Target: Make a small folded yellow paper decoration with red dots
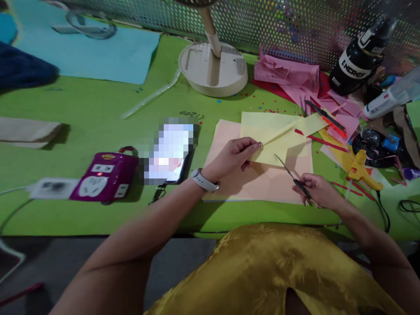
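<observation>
My left hand (233, 156), a white watch on its wrist, pinches the near left edge of a pale yellow sheet of paper (272, 133) and lifts it slightly. My right hand (316, 189) grips a pair of scissors (291, 175) whose blades point up and left and meet the sheet's lower edge. The yellow sheet lies over a larger peach sheet (262, 179) on the green table (98, 113).
A yellow glue gun (362, 170), a red-handled cutter (326, 117), pink paper scraps (288, 76) and a black bottle (357, 61) crowd the right. A fan base (213, 68) stands at the back. A purple power strip (105, 175) and a phone (170, 153) lie left.
</observation>
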Motion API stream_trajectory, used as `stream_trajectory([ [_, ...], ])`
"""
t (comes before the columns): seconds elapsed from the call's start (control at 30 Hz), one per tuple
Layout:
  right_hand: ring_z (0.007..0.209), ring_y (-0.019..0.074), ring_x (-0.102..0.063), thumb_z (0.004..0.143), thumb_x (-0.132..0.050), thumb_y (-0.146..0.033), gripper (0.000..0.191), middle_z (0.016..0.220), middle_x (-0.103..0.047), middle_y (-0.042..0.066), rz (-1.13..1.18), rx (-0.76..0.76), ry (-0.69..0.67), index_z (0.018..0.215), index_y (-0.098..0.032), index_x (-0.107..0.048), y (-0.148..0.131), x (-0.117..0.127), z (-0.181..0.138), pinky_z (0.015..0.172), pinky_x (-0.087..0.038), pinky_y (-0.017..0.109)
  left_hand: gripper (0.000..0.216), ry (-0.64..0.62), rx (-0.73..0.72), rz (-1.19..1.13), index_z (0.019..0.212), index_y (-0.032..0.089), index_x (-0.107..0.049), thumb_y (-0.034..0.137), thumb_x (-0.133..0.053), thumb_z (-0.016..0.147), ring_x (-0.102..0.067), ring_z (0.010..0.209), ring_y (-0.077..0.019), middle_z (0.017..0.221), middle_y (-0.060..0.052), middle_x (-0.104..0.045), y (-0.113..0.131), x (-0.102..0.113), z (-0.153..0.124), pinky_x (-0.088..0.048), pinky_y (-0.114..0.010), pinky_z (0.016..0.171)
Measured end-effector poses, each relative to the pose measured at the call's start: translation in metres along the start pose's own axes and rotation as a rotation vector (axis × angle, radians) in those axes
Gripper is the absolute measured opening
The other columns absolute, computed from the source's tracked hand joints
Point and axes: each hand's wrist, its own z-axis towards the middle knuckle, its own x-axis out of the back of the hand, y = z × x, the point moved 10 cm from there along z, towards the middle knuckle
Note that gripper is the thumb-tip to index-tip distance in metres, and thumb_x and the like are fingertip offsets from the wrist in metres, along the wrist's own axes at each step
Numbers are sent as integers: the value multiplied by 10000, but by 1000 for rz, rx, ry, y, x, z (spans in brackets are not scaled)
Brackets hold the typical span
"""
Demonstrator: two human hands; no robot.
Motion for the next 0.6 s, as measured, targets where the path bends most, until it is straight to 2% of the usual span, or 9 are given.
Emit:
stream_trajectory([
  [0.1,398,74,-459,594,-810,-596,502,515,-591,-45,10,17,10,713,-203,-522,-4,0,0,356,-289,198,202,2,0,-6,797,162,-591,337,-589,897,-424,361,-46,491,65,-460,0,1,0,-325,-145,351],
  [0.23,374,66,-446,556,-829,-594,522,526,-607,-42,19,-4,3,700,-207,-511,-6,-2,-2,325,-272,195,211,-11,-8,-13,788,166,-584,346,-593,899,-442,381,-49,505,63,-460,-2,0,-1,-336,-137,346],
  [0.4,409,69,-482,554,-846,-559,505,556,-609,-42,45,-6,-2,723,-206,-527,-7,-4,-3,332,-313,184,221,-39,15,-20,814,165,-589,369,-589,901,-437,380,-47,504,70,-443,-4,-6,-4,-334,-128,339],
  [0.6,378,56,-429,580,-832,-566,493,540,-599,-45,57,16,8,702,-203,-522,-8,-5,-3,329,-297,189,203,-46,26,-7,828,163,-591,345,-568,914,-427,383,-50,489,66,-455,-3,-8,-5,-341,-125,344],
])
